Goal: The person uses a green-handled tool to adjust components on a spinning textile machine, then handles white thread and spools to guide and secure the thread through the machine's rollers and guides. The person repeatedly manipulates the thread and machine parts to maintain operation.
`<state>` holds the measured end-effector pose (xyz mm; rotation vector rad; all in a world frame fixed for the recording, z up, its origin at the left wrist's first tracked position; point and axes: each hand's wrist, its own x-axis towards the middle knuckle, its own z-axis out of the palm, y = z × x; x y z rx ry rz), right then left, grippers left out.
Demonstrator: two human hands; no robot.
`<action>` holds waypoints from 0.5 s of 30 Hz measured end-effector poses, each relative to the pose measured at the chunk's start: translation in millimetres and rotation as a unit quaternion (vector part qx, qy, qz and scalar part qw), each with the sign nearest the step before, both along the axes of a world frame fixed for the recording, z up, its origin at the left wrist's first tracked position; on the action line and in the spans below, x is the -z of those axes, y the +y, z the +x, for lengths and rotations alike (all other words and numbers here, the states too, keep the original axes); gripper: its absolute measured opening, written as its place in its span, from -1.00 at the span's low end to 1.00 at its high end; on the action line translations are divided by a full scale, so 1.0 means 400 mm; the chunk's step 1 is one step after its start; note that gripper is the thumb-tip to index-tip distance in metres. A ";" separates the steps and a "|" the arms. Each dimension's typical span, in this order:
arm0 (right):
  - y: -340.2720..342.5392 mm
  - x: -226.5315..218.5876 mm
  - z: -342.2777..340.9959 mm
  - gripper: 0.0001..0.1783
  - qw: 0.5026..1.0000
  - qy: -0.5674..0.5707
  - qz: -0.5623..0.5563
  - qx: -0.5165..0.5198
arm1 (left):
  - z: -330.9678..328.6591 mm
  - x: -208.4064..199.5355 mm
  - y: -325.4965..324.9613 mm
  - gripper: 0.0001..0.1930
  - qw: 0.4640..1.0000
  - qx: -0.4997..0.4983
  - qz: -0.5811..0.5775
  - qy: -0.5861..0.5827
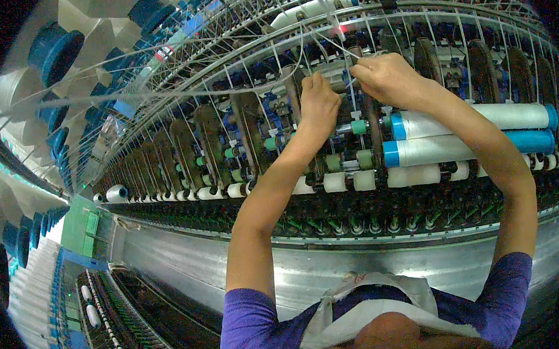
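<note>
Both of my hands reach over a long spinning frame with rows of dark, dusty arms and rollers. My left hand (320, 105) has its fingers curled down among the arms; what they grip is hidden. To its right, my right hand (390, 80) is closed in a pinch, and a thin white strand runs down to its fingertips from above. Another loose white strand (214, 95) stretches in from the left and loops up beside my left hand. Under my right forearm lie two white-wound bobbins, an upper bobbin (497, 114) and a lower bobbin (433, 150), both with blue ends.
White rollers (415, 175) line the frame's front above a row of green-tipped spindles (357, 226). Large white yarn packages with blue ends (53, 52) hang at the upper left. A metal floor strip (189, 262) runs below, with another machine (124, 313) at the lower left.
</note>
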<state>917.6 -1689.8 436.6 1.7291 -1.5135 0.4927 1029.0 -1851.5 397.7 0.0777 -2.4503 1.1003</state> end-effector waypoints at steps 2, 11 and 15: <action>0.000 0.005 -0.005 -0.81 1.000 0.001 0.013 -0.007 | 0.003 0.004 -0.001 -0.86 1.000 -0.025 0.017 -0.007; -0.028 0.000 0.014 -0.86 0.991 0.019 0.066 -0.115 | 0.113 0.034 -0.009 -0.88 0.847 0.200 0.394 0.295; -0.090 -0.003 0.035 -0.92 0.969 0.005 0.209 -0.131 | 0.216 0.078 -0.031 -0.91 0.291 0.321 0.832 0.345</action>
